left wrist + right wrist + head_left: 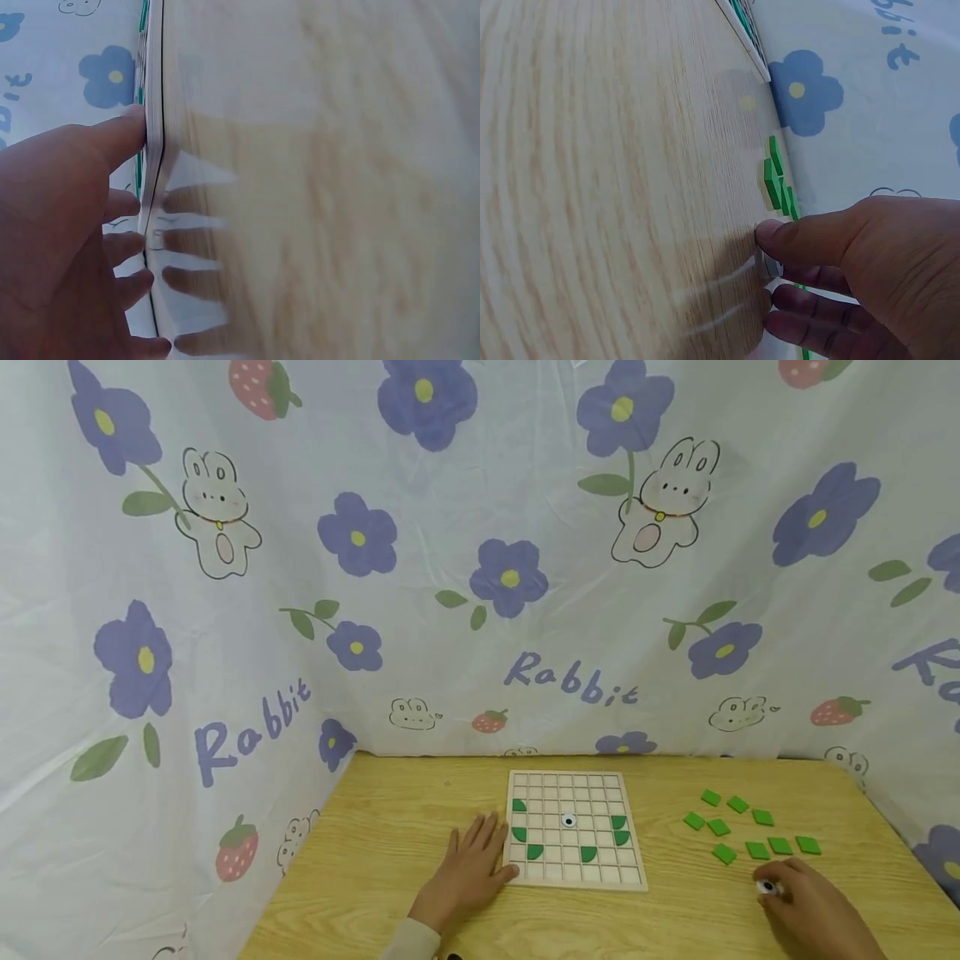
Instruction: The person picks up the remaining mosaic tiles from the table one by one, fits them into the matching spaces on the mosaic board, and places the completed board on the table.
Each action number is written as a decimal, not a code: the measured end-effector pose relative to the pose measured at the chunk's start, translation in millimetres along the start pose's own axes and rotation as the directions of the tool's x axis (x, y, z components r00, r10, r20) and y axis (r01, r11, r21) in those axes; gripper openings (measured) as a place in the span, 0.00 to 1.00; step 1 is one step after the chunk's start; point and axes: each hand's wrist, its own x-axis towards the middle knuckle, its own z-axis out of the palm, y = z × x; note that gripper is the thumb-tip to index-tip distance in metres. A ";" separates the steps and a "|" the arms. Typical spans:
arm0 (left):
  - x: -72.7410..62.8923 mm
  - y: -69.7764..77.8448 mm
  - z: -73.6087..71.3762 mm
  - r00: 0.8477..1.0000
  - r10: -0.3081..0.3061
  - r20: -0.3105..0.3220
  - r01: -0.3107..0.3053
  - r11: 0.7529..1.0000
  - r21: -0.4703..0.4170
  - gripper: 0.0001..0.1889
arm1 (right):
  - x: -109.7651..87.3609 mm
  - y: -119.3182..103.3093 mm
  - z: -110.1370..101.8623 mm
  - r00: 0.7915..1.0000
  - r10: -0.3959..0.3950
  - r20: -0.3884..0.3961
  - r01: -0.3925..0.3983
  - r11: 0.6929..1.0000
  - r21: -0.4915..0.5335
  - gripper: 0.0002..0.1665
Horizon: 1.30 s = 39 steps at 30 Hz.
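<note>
A pale wooden grid board (562,877) lies on the table. On it sit several dark green quarter-circle pieces (535,852) and one white googly-eye piece (568,820) near the middle. My left hand (468,868) rests with spread fingers on the table at the board's left side, its thumb at the near left corner. In the left wrist view that thumb (124,139) reaches the board's edge. At the right, my right hand (806,897) pinches a second googly-eye piece (767,887) between thumb and fingers, low over the table; the fingers partly hide it in the right wrist view.
Several bright green square tiles (718,827) lie scattered on the table right of the board, just beyond my right hand. The wood-grain table (405,793) ends at a white cloth (427,610) printed with flowers and rabbits, hanging behind and at the sides.
</note>
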 end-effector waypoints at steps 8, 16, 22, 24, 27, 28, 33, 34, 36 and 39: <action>0.1 0.5 -2.0 0.999 -0.018 0.039 0.018 1.000 -0.004 0.40 | -2.9 1.0 -1.5 0.999 0.051 0.007 -0.051 0.997 0.051 0.06; -2.5 -0.5 -4.0 0.997 -0.029 0.074 0.031 0.999 -0.023 0.45 | -3.1 1.3 -1.7 0.999 0.039 -0.023 -0.038 0.998 0.040 0.05; -1.2 0.6 -5.4 0.996 -0.025 0.089 0.026 1.000 -0.016 0.45 | -4.1 2.5 -1.3 0.999 0.048 -0.012 -0.048 0.998 0.040 0.05; -0.4 1.1 -6.4 0.995 -0.026 0.094 0.028 0.999 -0.018 0.45 | -3.1 3.0 -1.9 0.998 0.063 0.004 -0.064 0.997 0.051 0.09; -0.8 2.9 -10.1 0.995 -0.029 0.098 0.031 0.999 -0.024 0.45 | -0.9 3.9 -2.6 0.997 0.076 0.015 -0.077 0.995 0.060 0.19; -1.1 3.5 -11.0 0.994 -0.029 0.101 0.032 0.999 -0.027 0.45 | -0.4 4.3 -2.4 0.997 0.078 0.013 -0.079 0.995 0.063 0.23; -2.2 4.9 -13.6 0.993 -0.040 0.113 0.043 0.999 -0.025 0.44 | -1.4 4.2 -0.1 0.997 0.071 -0.029 -0.069 0.997 0.044 0.28; -2.2 5.0 -13.9 0.992 -0.040 0.116 0.044 0.999 -0.026 0.44 | -2.0 3.3 0.3 0.997 0.070 -0.040 -0.069 0.997 0.044 0.26; -1.9 4.6 -14.2 0.991 -0.040 0.125 0.044 0.999 -0.026 0.45 | -3.6 1.0 1.1 0.996 0.068 -0.064 -0.065 0.997 0.044 0.23; -1.5 4.0 -14.7 0.989 -0.035 0.146 0.041 0.999 -0.036 0.46 | -5.6 -3.6 1.5 0.994 0.060 -0.096 -0.056 0.997 0.044 0.20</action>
